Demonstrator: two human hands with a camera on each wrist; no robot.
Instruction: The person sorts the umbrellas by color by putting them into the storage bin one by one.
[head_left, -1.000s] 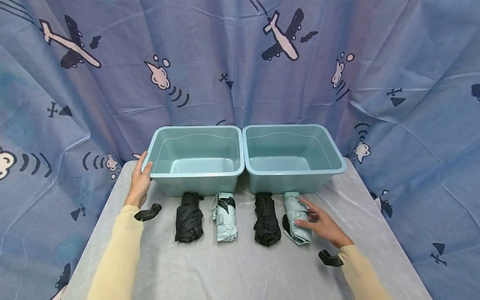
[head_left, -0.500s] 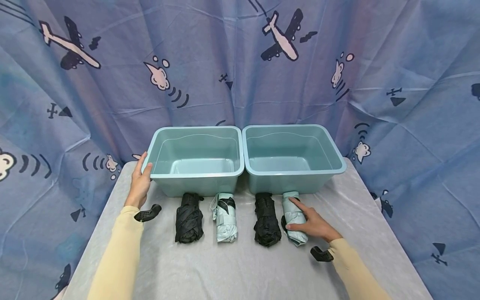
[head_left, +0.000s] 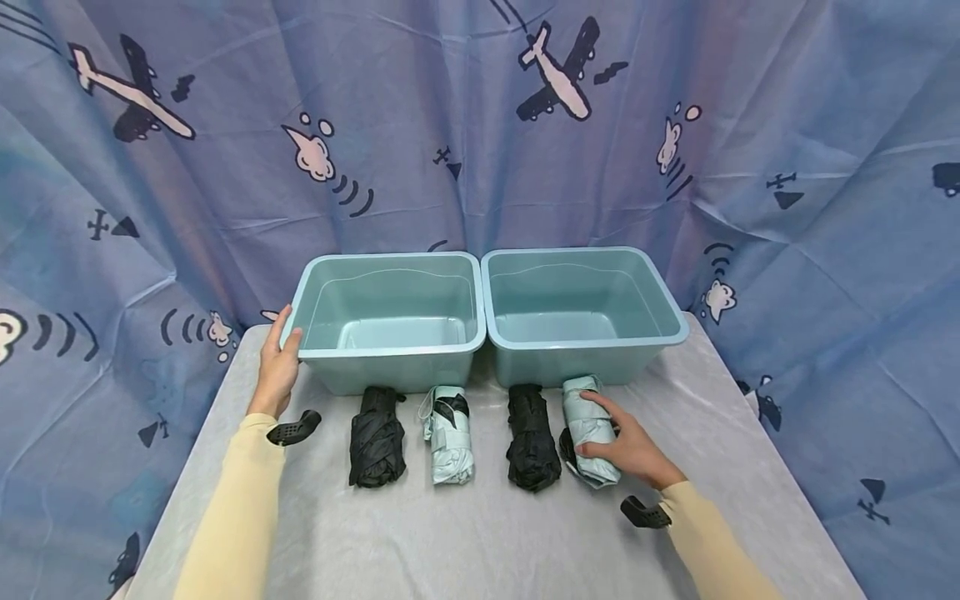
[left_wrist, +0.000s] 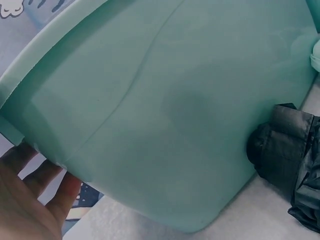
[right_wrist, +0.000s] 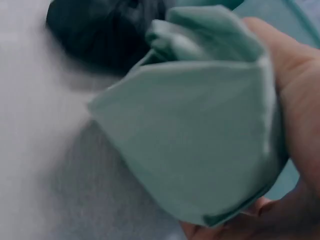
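Note:
My right hand (head_left: 630, 446) grips a folded pale green umbrella (head_left: 587, 417), the rightmost of a row. In the right wrist view, this umbrella (right_wrist: 190, 130) fills the middle, fingers curled beneath it and a shadow on the cloth alongside. My left hand (head_left: 276, 371) rests against the left end of the left teal bin (head_left: 390, 353), its fingers fairly straight. The left wrist view has the fingertips of that hand (left_wrist: 35, 190) at the bin's edge. A black folded umbrella (head_left: 533, 442) lies just left of the gripped one.
Further left lie another pale green folded umbrella (head_left: 452, 442) and another black one (head_left: 377, 442). A right teal bin (head_left: 592, 343) stands beside the left bin, behind the row. The grey-covered table (head_left: 465, 550) ends at a blue patterned curtain (head_left: 420, 108).
My right hand has moved left onto the pale green umbrella and closed round it; the umbrella's far end has shifted slightly up. My left hand stays at the left bin.

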